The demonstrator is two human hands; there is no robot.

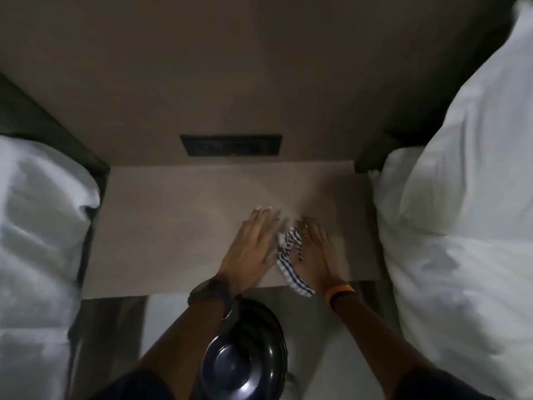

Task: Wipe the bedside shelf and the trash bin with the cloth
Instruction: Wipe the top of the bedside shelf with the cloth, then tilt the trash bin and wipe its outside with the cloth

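At the far left of the frame a white pillow (37, 215) lies on a bed, its edge just beside the bedside shelf (173, 226). The shelf is a pale beige slab filling the middle of the frame, with a dark rectangular panel (230, 145) set in the wall above its back edge.

Right of the shelf's centre, the left hand (251, 249) lies palm down on the surface. Its fingers (264, 217) are stretched out flat and close together, pointing toward the wall; they grip nothing, though the thumb side touches the cloth. A dark watch (209, 293) sits on that wrist.

The cloth (290, 255), white with dark blue stripes, is bunched in a narrow strip between the two hands, running from the middle of the shelf to its front edge, where one end hangs slightly over.

The right hand (315, 252) rests on the cloth's right side. Its fingers (310, 226) are bent loosely over the upper end of the cloth and press it down; whether they actually pinch it cannot be told. An orange band (339, 291) circles that wrist.

Lower centre, beneath the left forearm, stands the trash bin (245, 350), dark and glossy with ribbed walls, on the floor in front of the shelf.

At the right edge a second white pillow (461, 183) rises beside the shelf.
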